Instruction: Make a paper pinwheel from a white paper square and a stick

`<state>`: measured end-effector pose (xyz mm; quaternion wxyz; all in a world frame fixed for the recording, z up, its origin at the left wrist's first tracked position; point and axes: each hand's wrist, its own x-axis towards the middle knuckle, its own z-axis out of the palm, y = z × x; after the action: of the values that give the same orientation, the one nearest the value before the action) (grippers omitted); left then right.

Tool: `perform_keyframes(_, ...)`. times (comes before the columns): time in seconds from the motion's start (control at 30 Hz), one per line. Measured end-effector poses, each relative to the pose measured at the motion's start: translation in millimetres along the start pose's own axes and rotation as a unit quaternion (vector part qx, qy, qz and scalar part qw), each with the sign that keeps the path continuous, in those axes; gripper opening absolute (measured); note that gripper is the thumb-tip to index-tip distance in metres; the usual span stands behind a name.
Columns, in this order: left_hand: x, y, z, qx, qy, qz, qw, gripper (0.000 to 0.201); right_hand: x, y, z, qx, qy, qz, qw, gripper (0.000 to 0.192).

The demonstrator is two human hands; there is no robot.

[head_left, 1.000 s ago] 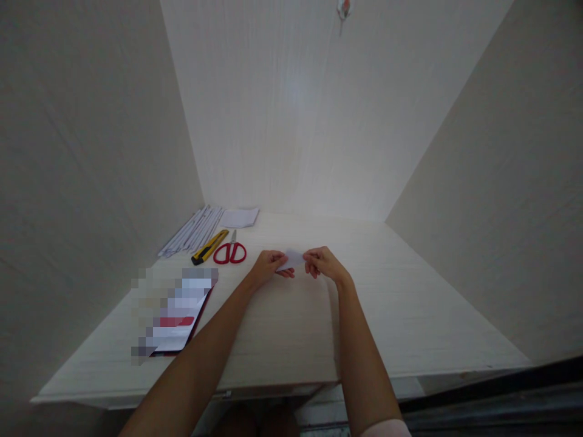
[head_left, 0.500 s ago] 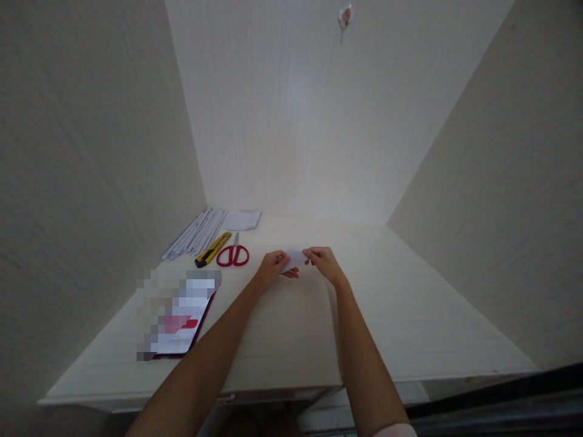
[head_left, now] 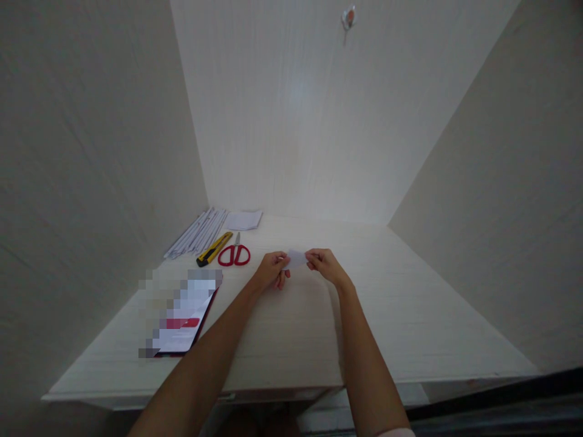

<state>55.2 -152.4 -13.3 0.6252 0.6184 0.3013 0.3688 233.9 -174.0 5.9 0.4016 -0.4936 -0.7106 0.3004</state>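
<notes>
A small piece of white paper (head_left: 297,260) is stretched between my two hands, just above the table. My left hand (head_left: 273,268) pinches its left edge between thumb and fingers, with the lower fingers curled beneath. At the opposite edge, the thumb and fingertips of my right hand (head_left: 322,263) are closed on the paper. Red-handled scissors (head_left: 234,255) lie to the left of my left hand, blades pointing away. Beside them rests a yellow and black utility knife (head_left: 214,249).
White paper strips (head_left: 197,233) are piled at the back left, next to a stack of paper sheets (head_left: 244,220). A phone or tablet (head_left: 182,328), partly blurred out, lies by my left forearm. Pale walls enclose the white table (head_left: 410,321); a hook (head_left: 349,18) hangs on the back one.
The fingers of my left hand have curled in from under the paper, and the paper now looks narrower and flatter. My right hand keeps its pinch. The view has shifted slightly.
</notes>
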Motion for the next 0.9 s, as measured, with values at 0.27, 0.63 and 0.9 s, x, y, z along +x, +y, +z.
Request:
perform_keyframes(0.27, 1.2, -3.2, 3.4, -0.004, -0.054, -0.005, 0.999, 0.034, -2.9, 1.2, -3.9, -0.051, 0.021, 0.014, 0.998, 0.028)
perform_keyframes(0.63, 0.1, -5.7, 1.6, 0.017, -0.06, 0.016, 0.998, 0.032, -5.8, 4.0, -7.9, -0.074, 0.049, 0.017, 0.996, 0.029)
perform_keyframes(0.9, -1.9, -5.0, 3.5, 0.005, -0.049, 0.015, 0.999, 0.039, -2.4, 7.9, -4.6, -0.037, 0.075, -0.004, 0.996, 0.025)
